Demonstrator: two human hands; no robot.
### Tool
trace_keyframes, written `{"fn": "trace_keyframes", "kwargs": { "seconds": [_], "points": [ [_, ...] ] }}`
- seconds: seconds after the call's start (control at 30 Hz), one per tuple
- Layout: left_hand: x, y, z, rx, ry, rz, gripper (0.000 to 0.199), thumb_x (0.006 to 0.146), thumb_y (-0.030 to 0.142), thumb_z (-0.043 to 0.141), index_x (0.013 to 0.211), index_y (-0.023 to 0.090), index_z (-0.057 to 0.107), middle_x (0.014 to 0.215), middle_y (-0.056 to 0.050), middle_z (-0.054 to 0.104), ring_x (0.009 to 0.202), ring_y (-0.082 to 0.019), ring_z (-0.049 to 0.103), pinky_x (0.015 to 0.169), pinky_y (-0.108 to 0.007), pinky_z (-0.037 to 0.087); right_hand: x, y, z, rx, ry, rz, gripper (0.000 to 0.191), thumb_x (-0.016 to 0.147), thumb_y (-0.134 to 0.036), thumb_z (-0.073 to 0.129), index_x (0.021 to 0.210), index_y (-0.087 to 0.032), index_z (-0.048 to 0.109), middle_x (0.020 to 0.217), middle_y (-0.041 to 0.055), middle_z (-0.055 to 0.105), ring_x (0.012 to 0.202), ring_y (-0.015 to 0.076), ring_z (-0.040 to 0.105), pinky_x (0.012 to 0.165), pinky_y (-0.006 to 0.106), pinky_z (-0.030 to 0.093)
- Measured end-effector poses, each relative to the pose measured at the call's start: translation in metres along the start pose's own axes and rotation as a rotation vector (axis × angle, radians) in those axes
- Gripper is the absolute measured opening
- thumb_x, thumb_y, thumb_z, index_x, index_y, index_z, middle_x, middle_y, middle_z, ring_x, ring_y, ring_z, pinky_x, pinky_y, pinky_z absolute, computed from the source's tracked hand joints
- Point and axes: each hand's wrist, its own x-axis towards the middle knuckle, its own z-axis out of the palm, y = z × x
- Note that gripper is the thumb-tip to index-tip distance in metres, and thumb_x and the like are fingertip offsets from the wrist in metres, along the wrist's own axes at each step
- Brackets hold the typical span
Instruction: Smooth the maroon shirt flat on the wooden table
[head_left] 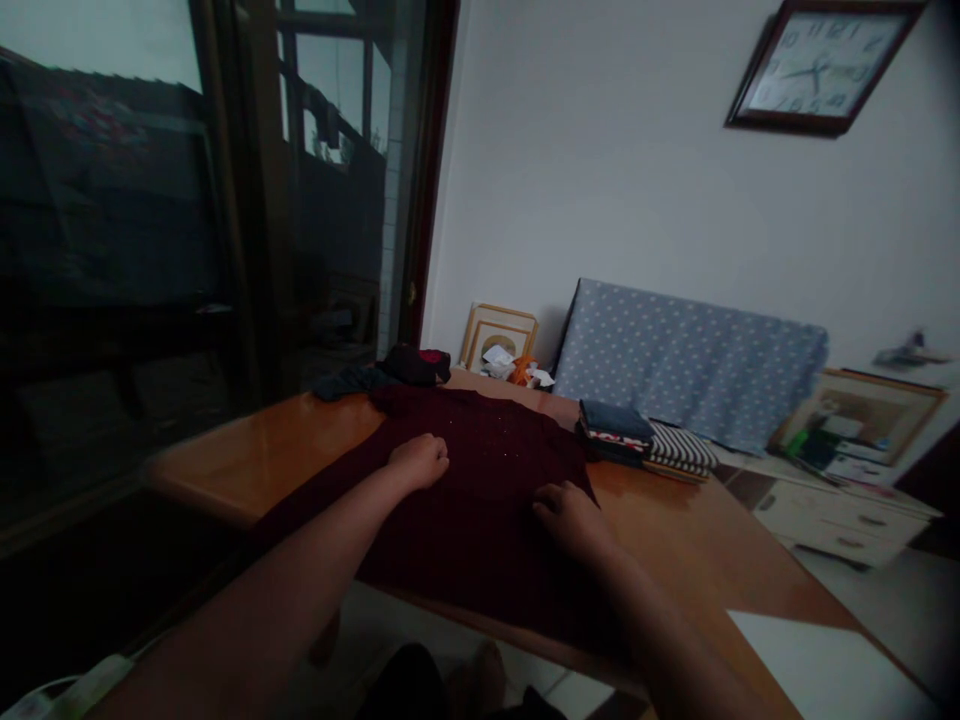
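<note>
A dark maroon top (480, 500) lies spread over the wooden table, with a few small shiny specks near its far end. One sleeve seems to run toward the lower left, and its near part reaches the table's front edge. My left hand (420, 462) is on the left half of the top, fingers curled closed against the cloth; the fingertips are hidden. Over the right side of the top is my right hand (571, 512), its fingers loosely bent and slightly apart, touching or just above the fabric.
Folded jeans (615, 420) and a striped folded garment (681, 450) sit in stacks at the table's (697, 530) back right. Dark crumpled clothes (412, 365) lie at the far left. A white sheet (825, 665) covers the near right corner. Beyond stands a white drawer cabinet (844, 520).
</note>
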Motion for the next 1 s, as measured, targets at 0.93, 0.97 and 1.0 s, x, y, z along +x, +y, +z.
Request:
{"fn": "trace_keyframes", "kwargs": {
  "seconds": [0.93,0.97,1.0],
  "points": [
    [0.084,-0.032,0.044,-0.257,0.234,-0.392,0.029,0.097,0.042,0.045,0.104,0.023,0.065,0.113,-0.009,0.068,0.102,-0.024,0.062,0.086,-0.034,0.046,0.202,0.013,0.032,-0.097,-0.031,0.043,0.031,0.092,-0.04,0.053,0.113,-0.027,0.072,0.111,0.0107,0.064,0.101,0.0257,0.061,0.085,0.035,0.044],
    [0.082,-0.031,0.043,-0.224,0.221,-0.389,0.029,0.096,0.042,0.045,0.106,0.024,0.065,0.114,-0.009,0.067,0.104,-0.025,0.061,0.087,-0.036,0.045,0.205,0.008,0.034,-0.077,-0.023,-0.01,0.031,0.092,-0.041,0.053,0.113,-0.027,0.072,0.111,0.0101,0.064,0.102,0.0251,0.061,0.086,0.035,0.044],
    [0.081,-0.029,0.043,-0.193,0.206,-0.381,0.029,0.095,0.042,0.045,0.107,0.025,0.065,0.116,-0.009,0.067,0.105,-0.027,0.06,0.088,-0.038,0.045,0.208,0.002,0.038,-0.052,-0.02,-0.076,0.031,0.092,-0.042,0.053,0.113,-0.028,0.072,0.111,0.0093,0.064,0.104,0.0244,0.06,0.088,0.034,0.043]
  ]
}}
